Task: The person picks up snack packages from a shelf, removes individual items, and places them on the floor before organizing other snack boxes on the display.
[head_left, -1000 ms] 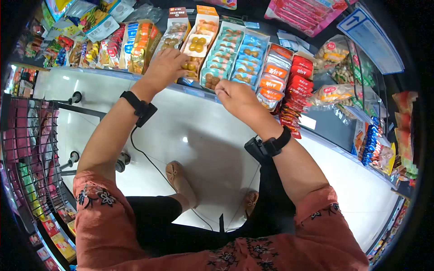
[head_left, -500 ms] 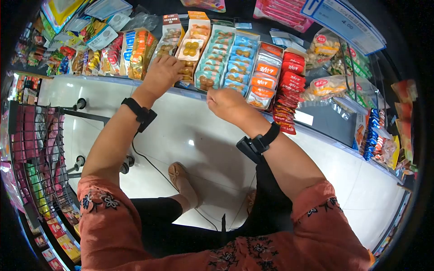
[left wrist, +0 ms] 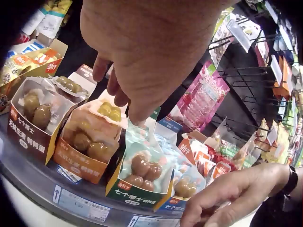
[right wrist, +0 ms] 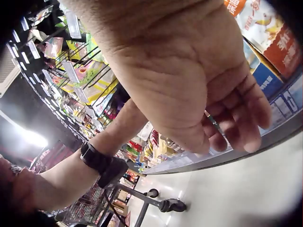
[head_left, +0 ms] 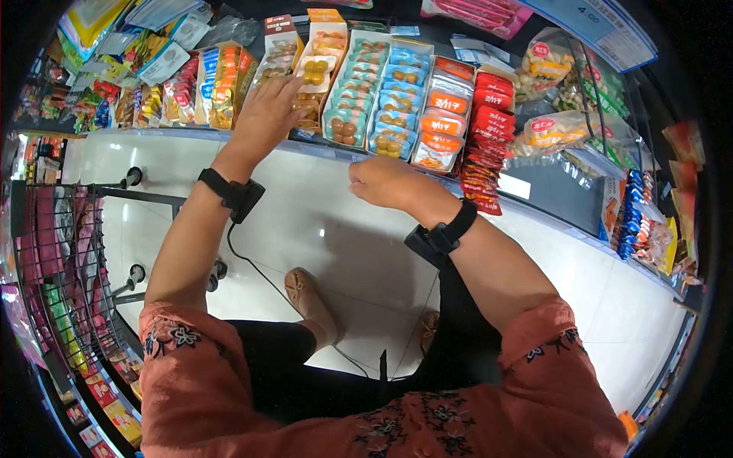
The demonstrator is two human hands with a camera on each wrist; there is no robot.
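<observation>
My left hand (head_left: 267,114) hangs over the orange box (left wrist: 87,153) of egg packets, fingers fairly straight and spread, nothing seen in its grip. In the left wrist view its fingertips are near a packet of yellowish eggs (left wrist: 110,111); contact cannot be told. To its right stand a green-fronted box (left wrist: 137,193) with teal packets (head_left: 355,104) and a box of blue packets (head_left: 397,99). My right hand (head_left: 393,183) is at the shelf's front edge below these boxes. Its fingers are loosely bent in the right wrist view, with a ring on one and nothing held.
Orange-and-white packets (head_left: 444,122) and red packets (head_left: 492,114) fill boxes farther right, beside bagged snacks (head_left: 553,130). More snack boxes line the left. A wire cart (head_left: 57,267) stands at the left. Price labels run along the shelf edge (head_left: 328,151).
My right hand has drawn back from the teal packets to the shelf's front edge, its fingers loosened. My left hand has shifted slightly, its fingers straighter over the boxes.
</observation>
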